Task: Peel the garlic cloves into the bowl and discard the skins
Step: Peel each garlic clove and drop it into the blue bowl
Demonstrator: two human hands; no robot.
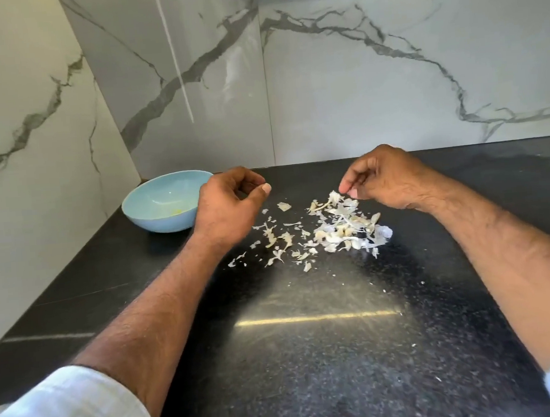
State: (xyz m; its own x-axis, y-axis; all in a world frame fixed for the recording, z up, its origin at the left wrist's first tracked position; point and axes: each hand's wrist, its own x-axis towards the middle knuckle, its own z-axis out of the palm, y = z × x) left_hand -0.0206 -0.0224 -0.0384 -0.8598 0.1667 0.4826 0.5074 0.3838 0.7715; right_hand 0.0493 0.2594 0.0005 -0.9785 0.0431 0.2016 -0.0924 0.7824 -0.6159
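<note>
Skins (344, 226) lie scattered on the black counter (311, 353) between my hands, the thickest heap at five o'clock from the right hand (386, 179), whose fingertips pinch its far edge. The left hand (227, 205) hangs loosely curled and empty (I judge), with the blue bowl (164, 200) just beside it at nine o'clock and nothing barring the way.

We see black speckled countertop (311, 353); light blue bowl (165, 205) far left, garlic skins (334, 230) scattered mid-counter.
</note>
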